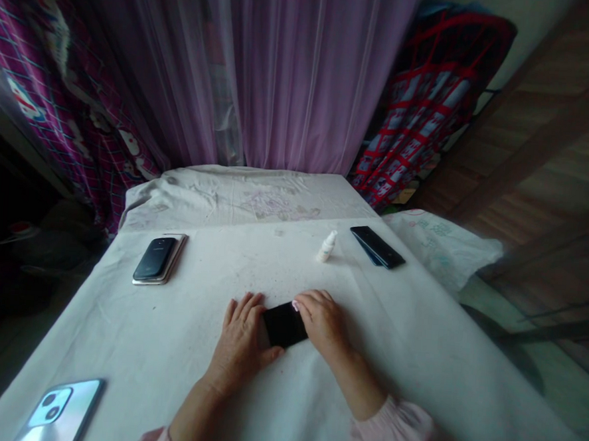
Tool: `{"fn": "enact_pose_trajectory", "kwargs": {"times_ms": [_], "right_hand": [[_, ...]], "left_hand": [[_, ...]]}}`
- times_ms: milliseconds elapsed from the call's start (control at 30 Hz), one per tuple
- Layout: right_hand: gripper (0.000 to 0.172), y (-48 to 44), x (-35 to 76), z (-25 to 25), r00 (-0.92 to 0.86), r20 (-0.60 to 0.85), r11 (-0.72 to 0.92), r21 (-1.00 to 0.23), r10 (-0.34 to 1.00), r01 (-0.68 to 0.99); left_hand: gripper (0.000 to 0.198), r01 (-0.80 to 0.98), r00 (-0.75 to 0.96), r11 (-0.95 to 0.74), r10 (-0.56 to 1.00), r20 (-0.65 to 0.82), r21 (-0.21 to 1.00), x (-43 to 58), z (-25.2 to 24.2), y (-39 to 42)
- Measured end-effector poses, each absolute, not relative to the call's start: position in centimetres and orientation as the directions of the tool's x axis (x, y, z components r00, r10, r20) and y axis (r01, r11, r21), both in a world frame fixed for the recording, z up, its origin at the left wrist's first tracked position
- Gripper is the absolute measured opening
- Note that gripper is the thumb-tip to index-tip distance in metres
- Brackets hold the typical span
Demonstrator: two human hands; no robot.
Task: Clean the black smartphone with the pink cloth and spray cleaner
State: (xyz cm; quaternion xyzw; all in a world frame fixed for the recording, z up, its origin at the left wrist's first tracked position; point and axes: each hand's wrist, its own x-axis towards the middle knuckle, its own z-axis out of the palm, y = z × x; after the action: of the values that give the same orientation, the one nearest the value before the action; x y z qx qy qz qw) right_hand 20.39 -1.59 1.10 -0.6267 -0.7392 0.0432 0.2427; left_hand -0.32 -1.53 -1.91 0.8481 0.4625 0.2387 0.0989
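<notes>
Silver phone (74,414), back up, near left corner. Dark phone (156,258), atop a paler phone (179,250). Left hand (241,342): half open, fingers and thumb clasping the left end of a black phone (284,326), flat on the white tablecloth (191,347), between the hands. Pale scrap (296,306), perhaps cloth, at the phone's far right corner; right hand (322,321), curled, pinching it. White bottle (327,247), upright, beyond. Two stacked phones (378,247), far right. Step in hand, apparently: wiping the screen; another stroke calls for a steady left hold.
</notes>
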Motion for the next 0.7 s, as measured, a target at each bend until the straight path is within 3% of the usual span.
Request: {"fn": "enact_pose_trajectory", "kwargs": {"times_ms": [333, 700], "right_hand": [[0.023, -0.4, 25.2, 1.4, 0.147, 0.215, -0.085, -0.274, 0.966, 0.958], [0.019, -0.7, 18.8, 2.8, -0.092, 0.137, 0.116, -0.183, 0.986, 0.976]], "left_hand": [[0.061, 0.737, 0.45, -0.554, 0.83, 0.33, 0.389, -0.3, -2.2, -1.5], [0.062, 0.742, 0.459, -0.545, 0.837, 0.297, 0.39, -0.3, -2.3, -1.3]]}}
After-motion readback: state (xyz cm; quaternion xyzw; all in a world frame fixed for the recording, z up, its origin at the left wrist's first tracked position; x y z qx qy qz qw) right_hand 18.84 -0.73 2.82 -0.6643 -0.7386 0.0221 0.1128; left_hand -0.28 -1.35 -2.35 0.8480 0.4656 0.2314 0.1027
